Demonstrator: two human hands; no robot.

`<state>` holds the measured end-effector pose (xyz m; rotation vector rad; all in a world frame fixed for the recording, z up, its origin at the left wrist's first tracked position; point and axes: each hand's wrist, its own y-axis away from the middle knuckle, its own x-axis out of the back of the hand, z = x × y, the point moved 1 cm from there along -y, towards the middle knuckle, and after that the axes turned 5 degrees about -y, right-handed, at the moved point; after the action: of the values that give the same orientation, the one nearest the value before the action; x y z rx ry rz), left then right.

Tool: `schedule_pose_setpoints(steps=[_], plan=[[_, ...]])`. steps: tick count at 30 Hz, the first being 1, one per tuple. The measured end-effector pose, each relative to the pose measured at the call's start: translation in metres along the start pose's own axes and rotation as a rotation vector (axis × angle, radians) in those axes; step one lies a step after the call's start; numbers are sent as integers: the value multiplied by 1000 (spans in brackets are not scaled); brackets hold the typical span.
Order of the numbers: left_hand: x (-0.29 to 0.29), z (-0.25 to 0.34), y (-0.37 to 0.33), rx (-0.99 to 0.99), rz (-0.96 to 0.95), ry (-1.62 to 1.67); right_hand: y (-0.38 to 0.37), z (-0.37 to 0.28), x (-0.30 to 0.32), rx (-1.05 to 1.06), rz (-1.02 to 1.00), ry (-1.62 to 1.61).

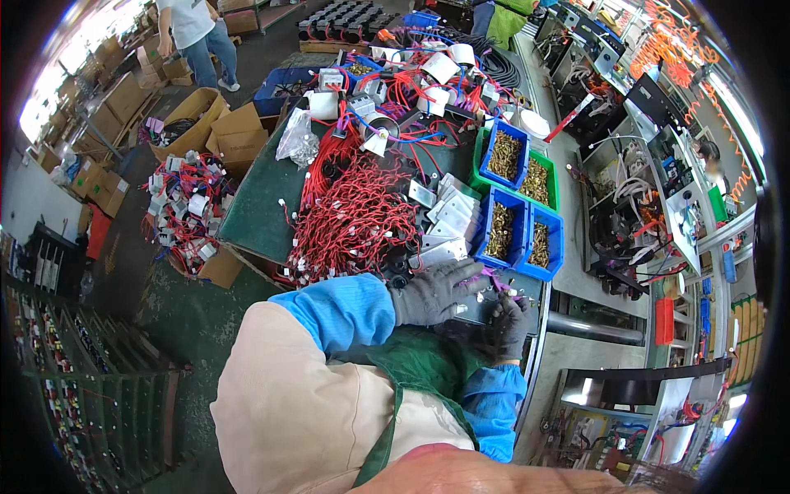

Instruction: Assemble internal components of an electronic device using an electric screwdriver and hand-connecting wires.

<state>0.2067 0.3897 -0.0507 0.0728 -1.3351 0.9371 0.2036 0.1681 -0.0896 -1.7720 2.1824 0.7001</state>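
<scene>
My left hand, in a dark grey glove, stretches across the near edge of the table with its fingers extended and slightly apart. My right hand, gloved alike, is bent with its fingertips together beside a small white piece; what they pinch is too small to make out. A short purple wire lies between the two hands, close to my left fingertips. Just beyond are blue bins of small brass-coloured parts and several flat metal plates. Left of the plates spreads a heap of red wires with white ends.
Wired assemblies with white cylinders crowd the table's far end. A green bin stands among the blue ones. On the left, a cardboard box holds more wired parts. Metal cabinets line the right. Another person stands far left.
</scene>
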Motion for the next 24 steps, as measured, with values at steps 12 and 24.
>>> schedule_pose_setpoints(steps=[12, 24], plan=[[201, -163, 109, 923, 1218, -344, -14, 12, 24, 46, -109, -68], [212, -269, 245, 1692, 877, -813, -9, 7, 15, 44, -76, -18]])
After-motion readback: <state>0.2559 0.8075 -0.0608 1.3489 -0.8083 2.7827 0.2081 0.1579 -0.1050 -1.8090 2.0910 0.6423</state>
